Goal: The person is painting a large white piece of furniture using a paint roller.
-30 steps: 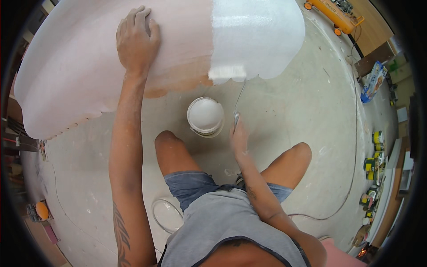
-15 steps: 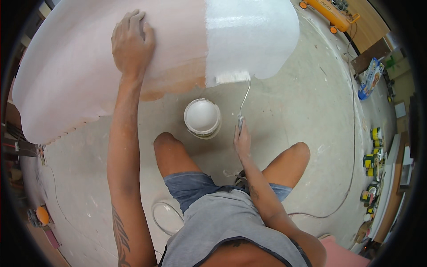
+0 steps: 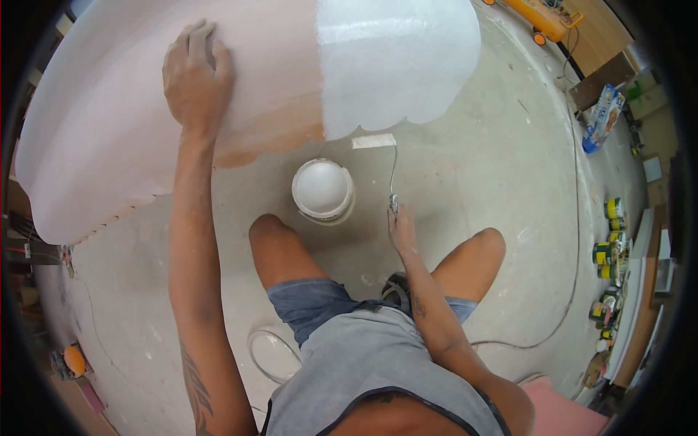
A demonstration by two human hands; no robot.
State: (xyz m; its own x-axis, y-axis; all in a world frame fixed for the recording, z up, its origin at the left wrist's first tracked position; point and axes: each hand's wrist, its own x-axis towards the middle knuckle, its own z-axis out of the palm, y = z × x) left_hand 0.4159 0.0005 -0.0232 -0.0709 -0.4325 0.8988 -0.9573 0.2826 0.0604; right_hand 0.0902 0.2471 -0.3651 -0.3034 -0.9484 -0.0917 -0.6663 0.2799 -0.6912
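A big scalloped panel, pinkish with an orange-brown patch along its near edge, fills the top of the view. Its right part wears a coat of white paint. My left hand rests flat on the pinkish side with its fingers stretched out. In my right hand is the handle of a paint roller. The white roller head is just off the panel's near edge, over the floor. Between the panel and my knees stands a bucket of white paint, left of the roller.
Several paint cans line the right side, near a blue and white bag. An orange air compressor sits at the far right. A hose curves over the concrete floor. A pink sheet lies behind me at right.
The roller has come off the panel's painted part toward me, past its near edge. My left hand stays on the panel; the view has shifted slightly.
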